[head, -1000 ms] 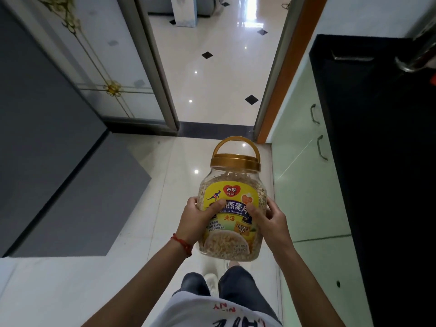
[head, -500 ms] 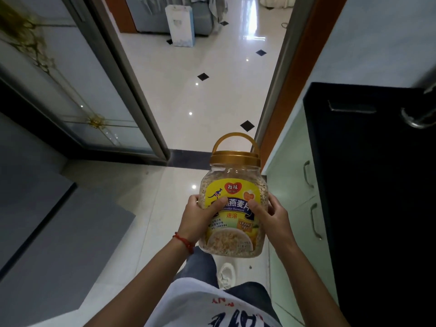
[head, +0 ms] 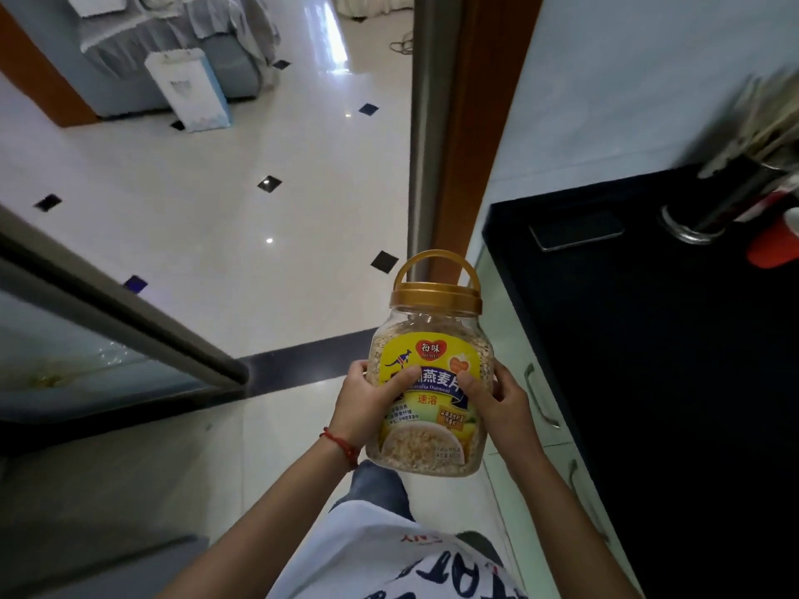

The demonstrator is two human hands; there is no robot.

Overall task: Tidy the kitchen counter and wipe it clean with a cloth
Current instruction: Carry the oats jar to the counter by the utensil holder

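Head view. A clear plastic jar of oat flakes with a yellow label, a gold screw lid and a gold hoop handle (head: pixel 428 378) is held upright in front of the body, above the pale tiled floor (head: pixel 216 209) and just to the left of the black stone counter (head: pixel 648 361); it touches neither. The left hand (head: pixel 367 402) grasps the jar's left flank, its thumb laid across the label; the right hand (head: pixel 497 399) grasps the right flank in the same way, the fingers curling behind the wall. Each grip is thus closed on the jar, at about mid-height, well below the lid. A red cord bracelet (head: pixel 341 445) circles the left wrist.

On the counter's far end lie a dark flat phone-like slab (head: pixel 577 235), a steel utensil holder with blurred sticks in it (head: pixel 709 214) and, partly cut off by the frame edge, a red object (head: pixel 774 248) that cannot be identified. Pale green cabinet doors with metal handles (head: pixel 536 408) run beneath the counter. An open doorway with an orange-brown wooden frame (head: pixel 467 123) leads to a further room.

Judged step: the tidying phase, with the jar in carriage; no cloth is visible, so wiping appears not yet begun. Judged next move: choose a resting place for the jar, whether on the counter's bare near stretch or in storage, and lower it with the base level before loosening either grip. A one-handed carry would probably be safer by the hoop handle.
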